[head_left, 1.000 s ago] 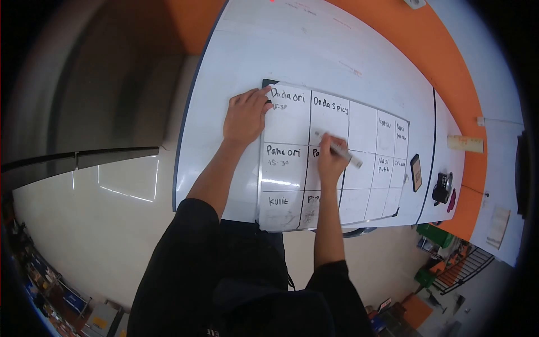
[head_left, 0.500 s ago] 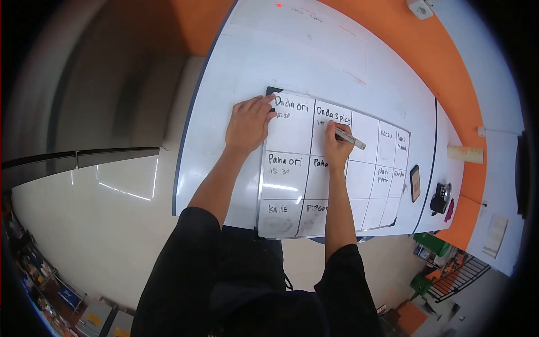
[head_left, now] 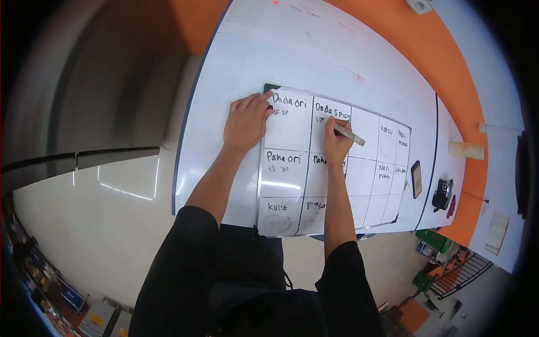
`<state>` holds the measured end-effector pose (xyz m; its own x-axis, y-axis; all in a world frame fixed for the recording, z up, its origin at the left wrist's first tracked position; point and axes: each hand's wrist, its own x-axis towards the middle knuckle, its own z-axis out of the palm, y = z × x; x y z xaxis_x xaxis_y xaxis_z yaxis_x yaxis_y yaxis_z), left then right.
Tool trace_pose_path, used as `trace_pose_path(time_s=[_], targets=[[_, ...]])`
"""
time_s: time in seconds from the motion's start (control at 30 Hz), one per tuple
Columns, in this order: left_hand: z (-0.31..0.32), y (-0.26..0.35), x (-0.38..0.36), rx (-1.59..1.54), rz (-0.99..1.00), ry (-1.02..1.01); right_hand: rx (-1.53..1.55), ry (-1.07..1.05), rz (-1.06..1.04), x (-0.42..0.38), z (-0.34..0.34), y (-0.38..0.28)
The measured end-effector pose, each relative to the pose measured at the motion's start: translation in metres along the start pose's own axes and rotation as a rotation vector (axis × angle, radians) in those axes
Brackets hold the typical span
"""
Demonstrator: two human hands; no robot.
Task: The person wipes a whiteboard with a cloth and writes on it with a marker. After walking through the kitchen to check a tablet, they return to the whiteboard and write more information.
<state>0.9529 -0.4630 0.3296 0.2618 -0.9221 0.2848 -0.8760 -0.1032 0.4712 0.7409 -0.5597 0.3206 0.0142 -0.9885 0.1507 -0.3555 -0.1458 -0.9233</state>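
Observation:
A small whiteboard (head_left: 286, 177) with a hand-drawn grid lies on the white table, its boxes labelled with words such as "Dada ori" and "Paha ori". At its upper left corner my left hand (head_left: 245, 124) grips the edge, fingertips on the frame by the black corner piece (head_left: 271, 87). A small dark bit shows at those fingertips; I cannot make out what it is. My right hand (head_left: 338, 147) is closed round a marker pen (head_left: 349, 135), with the tip down in the "Dada spicy" box under that heading. Faint digits starting "15" stand just left of the fingers.
The white table (head_left: 224, 73) carries a dark framed tablet-like object (head_left: 416, 180) right of the board. Farther right are a black device (head_left: 442, 195) and a paper strip (head_left: 466, 150) at the orange wall. Green bins (head_left: 433, 241) stand on the floor at lower right.
My right hand has shifted slightly with the marker pen, and more of the digits under "Dada spicy" show. My left hand stays at the board's corner. The view has moved a little.

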Motion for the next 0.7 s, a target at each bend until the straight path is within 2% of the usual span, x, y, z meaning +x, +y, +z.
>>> trace_pose_path(time_s=[0.07, 0.17, 0.3, 0.37, 0.47, 0.7], targets=[[-0.001, -0.001, 0.004, 0.002, -0.010, -0.004, 0.034, 0.103, 0.062, 0.000, -0.001, 0.000], [0.002, -0.003, 0.000, -0.001, 0.008, 0.013, -0.028, 0.014, 0.016, 0.001, -0.002, 0.006], [0.000, 0.001, 0.003, -0.037, -0.007, -0.002, -0.024, 0.037, -0.040, 0.008, -0.007, -0.002], [-0.002, -0.003, 0.004, -0.038, -0.034, -0.032, -0.018, 0.065, 0.007, 0.014, -0.013, 0.001], [0.000, -0.002, 0.002, -0.042, 0.036, 0.053, -0.015, -0.034, -0.002, 0.017, -0.015, 0.010], [-0.001, -0.001, 0.003, -0.025, 0.018, 0.032, -0.016, 0.006, -0.020, 0.015, -0.013, 0.006]])
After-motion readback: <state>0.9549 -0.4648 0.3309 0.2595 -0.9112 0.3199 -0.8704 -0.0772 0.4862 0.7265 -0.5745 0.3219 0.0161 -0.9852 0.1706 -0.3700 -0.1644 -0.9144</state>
